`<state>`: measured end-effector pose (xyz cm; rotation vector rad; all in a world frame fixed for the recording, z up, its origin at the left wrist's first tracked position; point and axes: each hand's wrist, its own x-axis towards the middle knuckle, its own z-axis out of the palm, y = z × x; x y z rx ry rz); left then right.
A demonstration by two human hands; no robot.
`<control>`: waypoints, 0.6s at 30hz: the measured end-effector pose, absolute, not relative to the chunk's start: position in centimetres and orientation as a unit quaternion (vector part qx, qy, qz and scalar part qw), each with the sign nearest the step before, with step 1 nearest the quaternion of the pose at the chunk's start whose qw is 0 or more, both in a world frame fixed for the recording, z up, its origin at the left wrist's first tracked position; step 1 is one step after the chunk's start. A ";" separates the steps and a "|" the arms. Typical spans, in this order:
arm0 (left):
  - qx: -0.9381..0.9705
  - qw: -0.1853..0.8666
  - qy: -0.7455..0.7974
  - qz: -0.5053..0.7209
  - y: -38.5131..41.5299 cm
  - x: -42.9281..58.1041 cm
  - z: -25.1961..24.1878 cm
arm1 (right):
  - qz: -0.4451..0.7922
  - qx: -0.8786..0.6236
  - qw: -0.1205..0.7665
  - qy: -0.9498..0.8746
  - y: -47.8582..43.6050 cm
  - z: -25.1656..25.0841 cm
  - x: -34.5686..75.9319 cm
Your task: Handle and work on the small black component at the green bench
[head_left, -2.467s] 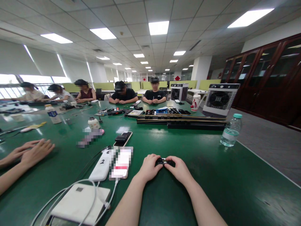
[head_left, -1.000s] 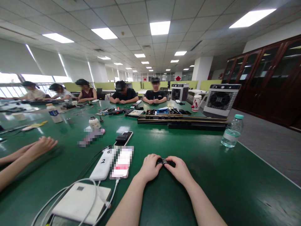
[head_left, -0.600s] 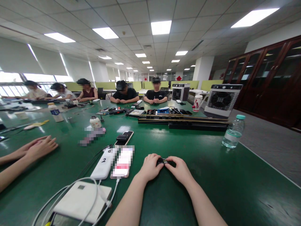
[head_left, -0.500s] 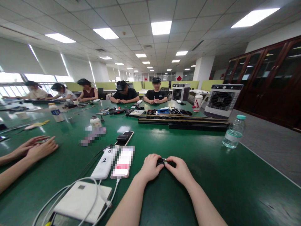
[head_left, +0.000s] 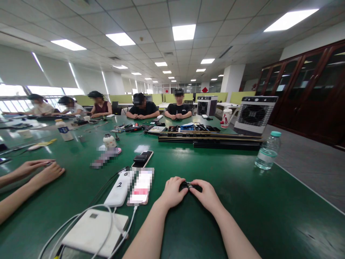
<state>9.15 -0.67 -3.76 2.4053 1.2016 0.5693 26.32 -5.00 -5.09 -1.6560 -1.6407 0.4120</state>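
Note:
My left hand (head_left: 174, 191) and my right hand (head_left: 205, 192) meet over the green table (head_left: 231, 172). Between their fingertips is a small dark piece (head_left: 185, 185) with a shiny, metal-looking part (head_left: 190, 185). Both hands are closed, with thumbs and fingers pinching it from either side. The fingers cover most of the piece, so its exact kind cannot be made out. To the left of my left hand lie a phone with a lit screen (head_left: 141, 186) and a white power bank (head_left: 118, 189).
At the left edge, a co-worker's hands (head_left: 44, 174) hold something small. A white box (head_left: 93, 232) with looping cables lies front left. Long dark rails (head_left: 210, 140) stretch across the table ahead. A water bottle (head_left: 268, 151) stands right. Several people sit farther back.
My hands keep their grip almost unmoved; the piece between them appears slightly turned. The co-worker's hands at the left have shifted a little.

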 end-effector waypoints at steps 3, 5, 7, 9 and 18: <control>0.854 0.196 0.436 0.204 -0.6 9.1 -3.9 | 0.160 -0.648 0.375 -0.644 -5.0 -5.0 26.3; 0.856 0.195 0.434 0.204 -0.5 9.1 -3.9 | 0.159 -0.647 0.373 -0.646 -5.0 -5.0 26.2; 0.857 0.193 0.431 0.205 -0.5 9.1 -3.9 | 0.158 -0.646 0.372 -0.648 -5.0 -5.0 26.2; 0.857 0.192 0.432 0.206 -0.6 9.2 -3.9 | 0.158 -0.644 0.373 -0.649 -5.0 -5.0 26.2; 0.856 0.195 0.434 0.202 -0.6 9.2 -3.7 | 0.163 -0.643 0.387 -0.640 -5.1 -4.9 26.1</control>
